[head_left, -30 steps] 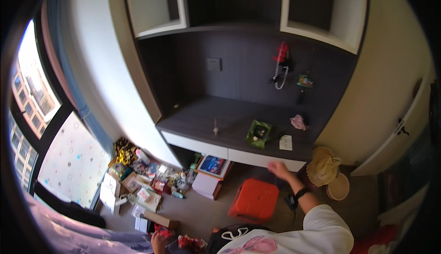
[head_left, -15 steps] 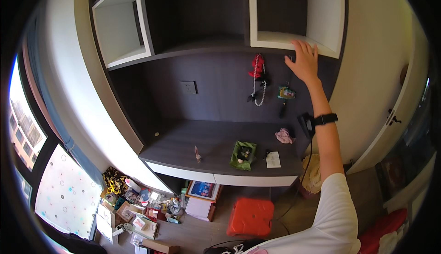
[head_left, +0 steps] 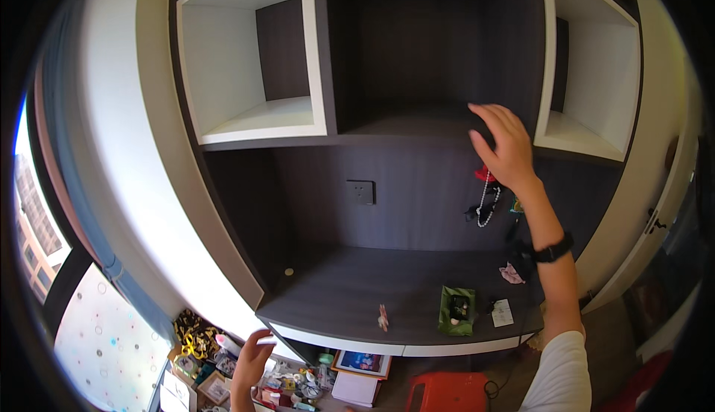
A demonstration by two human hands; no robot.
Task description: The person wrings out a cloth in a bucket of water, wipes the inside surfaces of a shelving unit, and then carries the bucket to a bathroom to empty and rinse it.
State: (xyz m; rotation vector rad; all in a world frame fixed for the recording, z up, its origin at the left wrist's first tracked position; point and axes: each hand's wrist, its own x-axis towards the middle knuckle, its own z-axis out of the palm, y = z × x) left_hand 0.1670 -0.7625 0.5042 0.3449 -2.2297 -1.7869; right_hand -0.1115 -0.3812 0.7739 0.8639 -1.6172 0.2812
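My right hand (head_left: 508, 151) is raised to the front edge of the dark middle shelf (head_left: 410, 125), fingers stretched and thumb apart, with nothing seen in it. A dark band is on that wrist. Just below the hand hang a red ornament (head_left: 484, 176) and a white bead necklace (head_left: 482, 211), partly hidden by hand and arm. Low at the left, my left hand (head_left: 253, 360) is up in front of the drawer edge, fingers curved and apart, holding nothing that shows.
White cubbies (head_left: 257, 125) (head_left: 588, 140) flank the middle shelf. On the desk (head_left: 335, 285) lie a green tray (head_left: 468, 325), a pink cloth (head_left: 511, 273), a white card (head_left: 503, 313) and a small figure (head_left: 383, 318). Below stand a red stool (head_left: 450, 390) and floor clutter (head_left: 287, 390).
The view has turned left and up. My right hand has shifted from the right cubby's lower edge to the middle shelf's edge. My left hand has come into view.
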